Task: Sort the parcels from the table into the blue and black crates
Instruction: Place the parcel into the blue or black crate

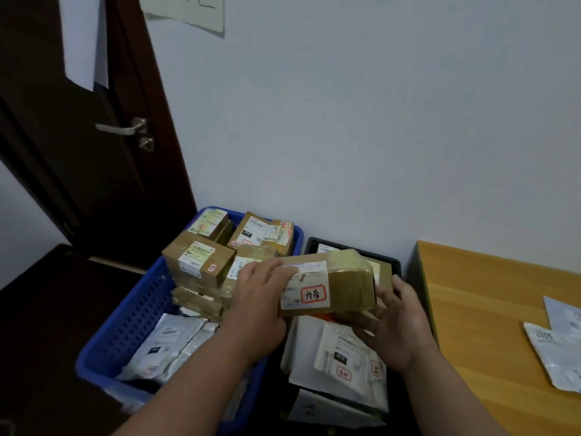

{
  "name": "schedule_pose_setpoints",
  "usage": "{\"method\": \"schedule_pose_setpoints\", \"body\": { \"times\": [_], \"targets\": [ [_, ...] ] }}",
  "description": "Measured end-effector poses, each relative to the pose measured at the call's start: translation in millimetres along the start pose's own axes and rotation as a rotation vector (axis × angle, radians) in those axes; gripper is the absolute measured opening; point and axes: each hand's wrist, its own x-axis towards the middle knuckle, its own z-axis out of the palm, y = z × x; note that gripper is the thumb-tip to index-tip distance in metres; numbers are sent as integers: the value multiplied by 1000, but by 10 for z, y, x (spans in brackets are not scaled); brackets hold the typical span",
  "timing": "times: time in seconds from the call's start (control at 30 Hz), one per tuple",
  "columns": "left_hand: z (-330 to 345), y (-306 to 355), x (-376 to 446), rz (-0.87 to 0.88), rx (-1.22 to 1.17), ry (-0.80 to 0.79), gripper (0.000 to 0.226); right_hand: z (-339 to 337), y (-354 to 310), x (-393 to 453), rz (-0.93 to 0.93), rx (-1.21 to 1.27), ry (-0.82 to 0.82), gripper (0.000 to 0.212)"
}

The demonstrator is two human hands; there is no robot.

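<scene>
I have a taped cardboard parcel [327,284] held up between both hands, above the near-left part of the black crate [355,247] and just right of the blue crate [132,313]. My left hand [261,303] grips its 9 o'clock end, fingers curled over the top edge onto the white shipping label [306,289]; my right hand [396,322] cups the 3 o'clock end from below, fingers wrapped under the taped face.

The box looks stiff and square-edged, so I judge it will keep its shape under a firm squeeze. The glossy tape on the right end could be slippery; I would rather bear on the corners and the bare card than on that tape. Weight I cannot tell, though two hands suggest some heft.

The blue crate holds stacked cardboard boxes [198,256] at 12 o'clock and soft white mailers [166,344] at 6. White poly mailers [556,347] lie on the table [478,309] at 3 o'clock.
</scene>
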Motion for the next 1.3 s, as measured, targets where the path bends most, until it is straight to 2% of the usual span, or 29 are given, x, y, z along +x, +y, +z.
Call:
{"method": "schedule_pose_setpoints", "body": {
  "times": [0.07,0.13,0.23,0.4,0.47,0.57,0.67,0.7,0.77,0.83,1.0,1.17,1.23,1.3],
  "targets": [
    [-55,-248,-110,-1,0,-33,71,213,129,22,61,-104,-18,52],
    [-84,-459,-217,-43,-18,-49,74,405,246,35,115,-100,-56,45],
    [-129,-704,-317,-161,-61,30,78,619,398,98,174,-47,-85,38],
    [-148,-1027,-338,-160,-39,185,81,879,546,223,253,-63,-161,62],
    [-119,-1158,-328,-227,-87,257,84,973,575,291,263,-66,-213,67],
    [-110,-1269,-238,-517,-453,333,84,1132,705,477,243,-78,-246,78],
    [-116,-1314,-62,-876,-1041,303,52,1262,856,718,257,-56,-248,92],
    [-126,-1333,4,-973,-1170,286,43,1293,891,806,267,-52,-256,97],
    [-152,-1356,146,-1039,-1274,268,47,1371,896,954,295,-62,-268,105],
    [-140,-1400,297,-1020,-1261,273,50,1438,861,1128,314,-74,-266,111],
    [-74,-1591,619,-1080,-1281,337,60,1590,679,1549,310,-195,-251,103],
    [-109,-1867,732,-1089,-1218,396,50,1792,629,1881,373,-262,-230,79],
    [-116,-1967,734,-1116,-1213,414,49,1859,626,1936,376,-284,-226,61],
    [-137,-2058,753,-1123,-1197,424,49,1924,619,1977,368,-339,-221,52]
  ]
}}
